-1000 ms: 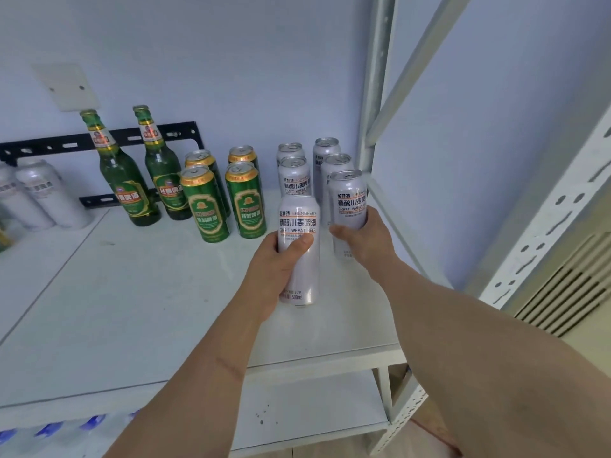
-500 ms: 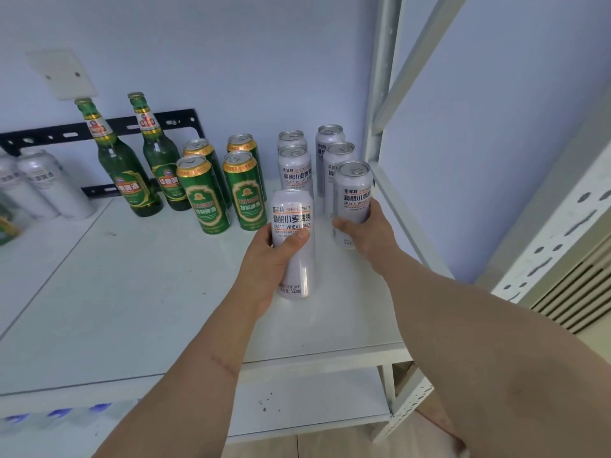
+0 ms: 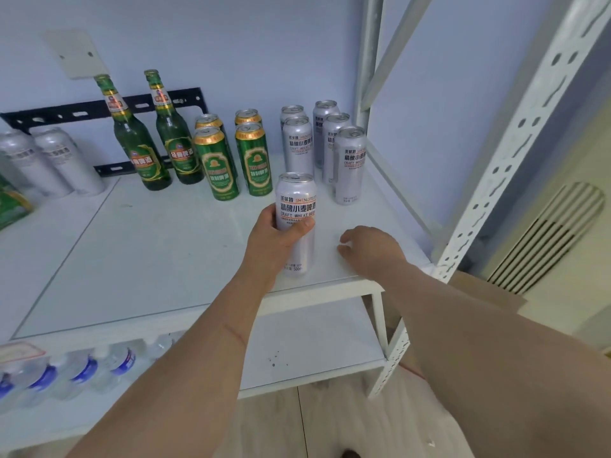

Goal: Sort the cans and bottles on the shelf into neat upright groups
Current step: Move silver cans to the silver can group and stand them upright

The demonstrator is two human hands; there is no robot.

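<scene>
Presently, the left hand (image 3: 277, 236) gripped an upright silver wheat-beer can (image 3: 295, 223) on the shelf (image 3: 148, 259), near its front edge and apart from the silver can group (image 3: 325, 150) at the rear right. The right hand (image 3: 372, 247) hovered empty, fingers loosely curled. Judged step: placing this can; the next move calls for setting it beside the front silver can (image 3: 349, 165).

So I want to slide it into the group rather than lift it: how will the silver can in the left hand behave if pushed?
The silver can is tall and narrow, so a push high up would probably tip it; the left hand grips mid-height. Its smooth metal likely slides easily on the shelf. Lying down, it would roll.
</scene>
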